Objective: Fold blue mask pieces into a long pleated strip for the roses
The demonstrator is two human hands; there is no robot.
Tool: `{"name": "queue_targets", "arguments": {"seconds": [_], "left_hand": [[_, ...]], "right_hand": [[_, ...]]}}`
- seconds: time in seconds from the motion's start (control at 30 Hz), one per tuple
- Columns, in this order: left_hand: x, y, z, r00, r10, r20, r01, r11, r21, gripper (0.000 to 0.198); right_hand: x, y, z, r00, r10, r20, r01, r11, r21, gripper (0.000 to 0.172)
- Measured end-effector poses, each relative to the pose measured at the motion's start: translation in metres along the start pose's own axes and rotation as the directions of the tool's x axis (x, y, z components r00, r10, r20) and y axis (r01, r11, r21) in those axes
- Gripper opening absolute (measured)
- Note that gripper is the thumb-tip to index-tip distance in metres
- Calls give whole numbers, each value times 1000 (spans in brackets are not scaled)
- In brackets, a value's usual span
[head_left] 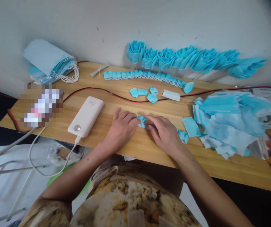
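On the wooden table, a small folded blue piece is sitting at the centre, between both hands' fingertips. The right hand, at four o'clock, is apparently pinching it narrowly; the left hand, at eight, is curling toward it, its grip hidden, so I cannot tell. Soft folds could be springing open if pressure eases; the right wrist could be nudging the blue strip lying beside it.
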State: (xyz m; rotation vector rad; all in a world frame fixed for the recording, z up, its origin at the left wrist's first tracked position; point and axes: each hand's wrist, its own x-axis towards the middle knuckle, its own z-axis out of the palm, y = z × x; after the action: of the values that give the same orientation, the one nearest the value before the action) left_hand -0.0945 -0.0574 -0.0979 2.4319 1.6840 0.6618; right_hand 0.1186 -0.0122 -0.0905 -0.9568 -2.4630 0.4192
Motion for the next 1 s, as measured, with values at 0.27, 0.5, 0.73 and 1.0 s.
{"name": "queue_targets", "arguments": {"seconds": [0.27,0.5,0.73,1.0], "left_hand": [[-1,0,2,1000,27,-1,-27,999,34,36],[5,5,1,999,-9,47,5,995,96,36],[4,4,1,999,16,40,-21,994,105,38],[-2,5,1,1000,9,27,-13,989,148,35]], "right_hand": [[0,0,0,1000,14,16,-14,1000,-12,38],[-4,-4,-8,991,88,-99,-76,990,120,34],[-17,-7,-27,968,112,-225,-103,993,54,26],[-19,-10,-9,998,-45,-50,34,979,-199,34]]}}
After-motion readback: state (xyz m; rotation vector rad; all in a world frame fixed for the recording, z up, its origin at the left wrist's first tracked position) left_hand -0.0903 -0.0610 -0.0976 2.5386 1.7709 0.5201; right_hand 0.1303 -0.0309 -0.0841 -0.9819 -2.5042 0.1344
